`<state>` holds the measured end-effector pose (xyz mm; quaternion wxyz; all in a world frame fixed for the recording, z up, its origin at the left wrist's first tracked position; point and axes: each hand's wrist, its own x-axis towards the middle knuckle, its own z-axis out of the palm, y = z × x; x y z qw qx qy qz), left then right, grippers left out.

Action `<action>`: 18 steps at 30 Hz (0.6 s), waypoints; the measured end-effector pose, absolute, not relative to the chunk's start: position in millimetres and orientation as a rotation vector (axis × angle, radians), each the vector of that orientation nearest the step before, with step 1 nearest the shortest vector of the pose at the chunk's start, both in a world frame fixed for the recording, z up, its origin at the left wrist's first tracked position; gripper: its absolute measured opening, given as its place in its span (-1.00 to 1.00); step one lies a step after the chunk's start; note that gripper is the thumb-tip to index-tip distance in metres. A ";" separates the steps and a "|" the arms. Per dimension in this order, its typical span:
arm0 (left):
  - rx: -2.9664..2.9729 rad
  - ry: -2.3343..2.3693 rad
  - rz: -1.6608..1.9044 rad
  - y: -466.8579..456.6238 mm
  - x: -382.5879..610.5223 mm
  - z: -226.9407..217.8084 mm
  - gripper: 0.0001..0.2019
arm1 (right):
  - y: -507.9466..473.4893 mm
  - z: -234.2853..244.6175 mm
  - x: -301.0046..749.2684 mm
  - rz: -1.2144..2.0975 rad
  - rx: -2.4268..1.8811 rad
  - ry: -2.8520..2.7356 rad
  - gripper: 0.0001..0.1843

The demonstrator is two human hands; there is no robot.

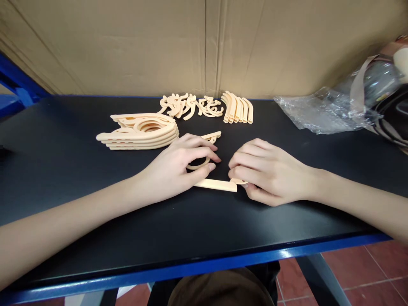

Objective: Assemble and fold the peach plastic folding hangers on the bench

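My left hand (178, 168) is closed over a cream plastic hanger piece (216, 185) lying flat on the black table (63, 170); a curved ring part (199, 165) shows under its fingers. My right hand (266, 172) pinches the right end of the same piece, fingers curled together. The two hands almost meet over it. A further arm of the piece (212, 137) sticks out beyond my left hand.
A stack of assembled cream hangers (140, 131) lies behind my left hand. Farther back are a pile of small hooks (191, 105) and a row of curved arms (237, 108). Crumpled clear plastic (321, 112) lies at the right. A cardboard wall (204, 42) stands behind.
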<state>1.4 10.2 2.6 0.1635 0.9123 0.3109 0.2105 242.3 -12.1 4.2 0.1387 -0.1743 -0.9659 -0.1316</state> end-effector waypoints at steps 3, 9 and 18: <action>2.593 0.888 0.593 10.5 0.4 2.8 -0.81 | -11.7 3.3 240.9 -0.399 -0.488 -2.767 -0.80; 2.568 0.907 0.619 9.2 1.2 3.5 -0.83 | -12.5 3.7 237.9 -0.516 -0.560 -2.707 -0.79; 2.511 0.944 0.664 10.4 0.4 3.7 -0.85 | -12.2 3.5 238.8 -0.441 -0.587 -2.734 -0.78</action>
